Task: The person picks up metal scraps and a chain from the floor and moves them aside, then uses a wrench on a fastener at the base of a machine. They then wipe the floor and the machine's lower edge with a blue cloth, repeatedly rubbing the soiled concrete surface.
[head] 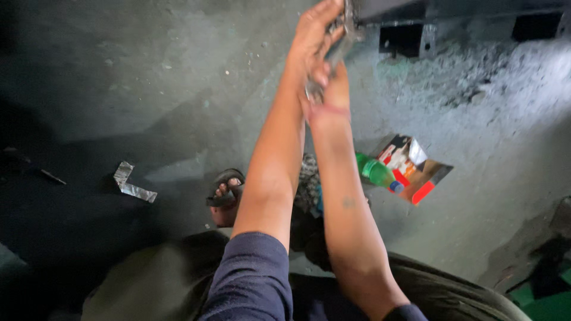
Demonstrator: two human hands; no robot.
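Metal tool (336, 50), silvery and elongated, sits clamped between both hands in the head view. I note the left hand (314, 37) wrapped around its upper part, fingers (333, 13) curled tight, up against a dark steel frame (416, 18). The right hand (333, 86) grips the lower end just beneath. Well below the fingers, on grey concrete, lie a green bottle (376, 171) and, beside it, a flattened red, white and orange package (413, 169). Far left of them lies a bent silver scrap (132, 184).
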